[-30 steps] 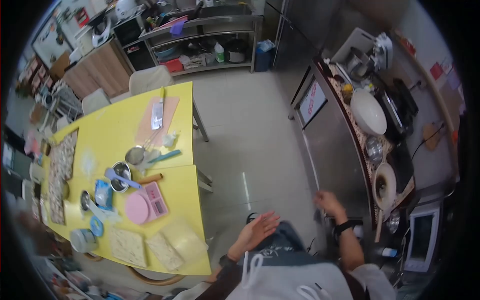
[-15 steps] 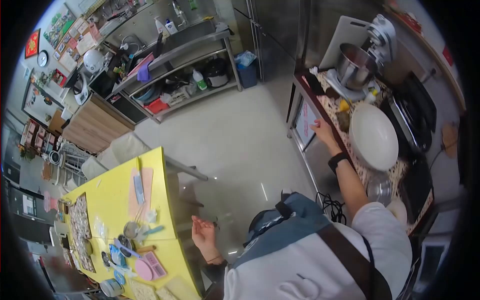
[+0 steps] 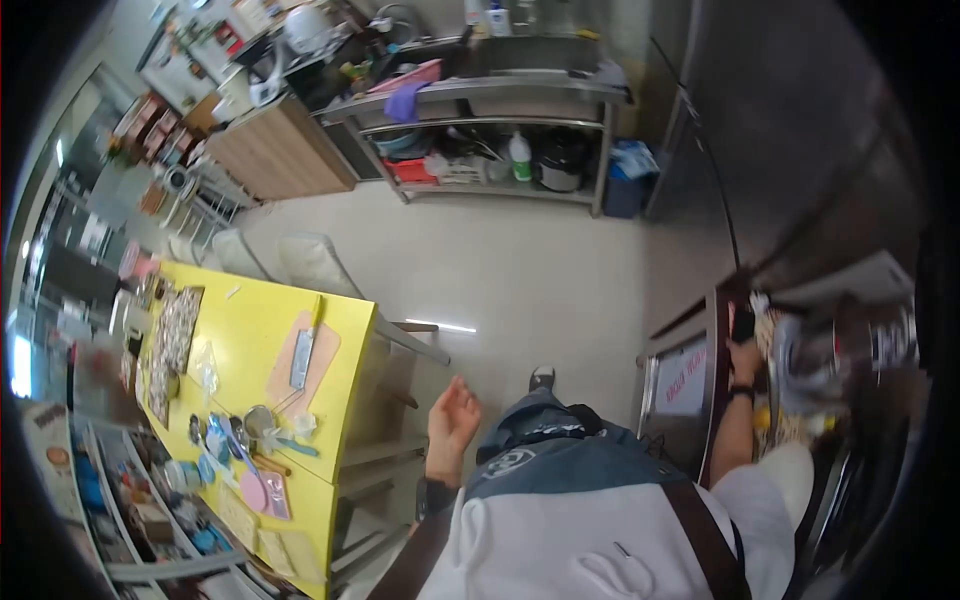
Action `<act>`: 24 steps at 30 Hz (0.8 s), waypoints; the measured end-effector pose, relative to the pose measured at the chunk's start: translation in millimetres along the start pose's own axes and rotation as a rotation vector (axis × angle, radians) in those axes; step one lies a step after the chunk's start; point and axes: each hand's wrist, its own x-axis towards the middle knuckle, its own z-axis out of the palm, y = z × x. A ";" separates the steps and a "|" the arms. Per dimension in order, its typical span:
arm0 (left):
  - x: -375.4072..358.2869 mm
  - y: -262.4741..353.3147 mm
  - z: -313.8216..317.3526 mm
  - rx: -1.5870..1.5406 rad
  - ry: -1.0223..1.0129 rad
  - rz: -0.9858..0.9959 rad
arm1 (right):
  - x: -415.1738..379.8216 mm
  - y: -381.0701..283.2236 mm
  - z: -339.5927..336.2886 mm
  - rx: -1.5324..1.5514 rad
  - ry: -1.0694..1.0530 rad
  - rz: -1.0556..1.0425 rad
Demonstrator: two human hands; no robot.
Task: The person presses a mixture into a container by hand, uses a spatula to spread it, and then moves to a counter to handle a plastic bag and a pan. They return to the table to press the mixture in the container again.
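Note:
My left hand (image 3: 454,415) hangs in the air to the right of the yellow table (image 3: 345,340), its fingers loosely curled and apart, with nothing in it. On the right, my right hand (image 3: 743,358) is at the edge of the side counter, against a small black object (image 3: 743,323); whether the fingers grip it cannot be made out. A steel mixer bowl (image 3: 848,345), blurred, stands just right of that hand. On the yellow table lie a knife (image 3: 301,357) on a pink board (image 3: 283,372), a strainer (image 3: 259,421) and a pink scale (image 3: 275,497).
A steel sink bench (image 3: 500,95) with a purple cloth (image 3: 406,102) stands ahead. Beside it is a blue bin (image 3: 626,190). Pale chairs (image 3: 312,262) stand behind the yellow table. A tall steel cabinet (image 3: 770,130) rises at the right.
The view has swung right and forward along the floor. My right hand has moved along the counter edge to the black object near the mixer. My left hand stays raised and empty.

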 end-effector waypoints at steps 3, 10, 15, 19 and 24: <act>65.1 -0.7 55.1 0.008 -0.032 -0.065 | 19.6 12.1 9.1 -0.095 -0.015 0.074; 190.6 -15.7 159.0 0.365 -0.109 -0.296 | 20.1 22.9 26.3 0.273 -0.092 0.019; 207.8 -68.9 180.5 0.511 -0.203 -0.506 | -60.0 -26.5 -4.2 0.620 -0.270 0.187; 184.8 -125.9 162.4 0.795 -0.386 -0.689 | -121.8 -117.4 -45.1 1.059 -0.613 0.171; 105.1 -149.4 117.0 1.000 -0.575 -0.498 | -158.5 -199.4 -70.8 1.046 -0.929 -0.369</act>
